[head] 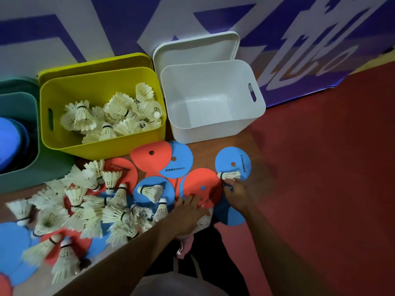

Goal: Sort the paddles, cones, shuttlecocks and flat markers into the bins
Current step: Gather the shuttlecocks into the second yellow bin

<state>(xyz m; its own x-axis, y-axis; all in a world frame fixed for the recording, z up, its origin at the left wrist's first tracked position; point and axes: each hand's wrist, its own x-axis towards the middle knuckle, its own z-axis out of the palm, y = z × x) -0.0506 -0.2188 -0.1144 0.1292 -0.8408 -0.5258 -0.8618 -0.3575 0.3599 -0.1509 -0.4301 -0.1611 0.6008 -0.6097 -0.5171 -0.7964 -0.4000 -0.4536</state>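
The dull red floor (320,167) is carrying plastic bins, round flat markers and white feather shuttlecocks — markers lying beneath the fingers.

"SONICE" w/ unreadable chars before it on blue flat marker (179,161); similar print on another blue marker (235,162), too small to read.

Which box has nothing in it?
The white box on the right. The yellow box beside it is full of shuttlecocks, and the green box on the left holds something blue.
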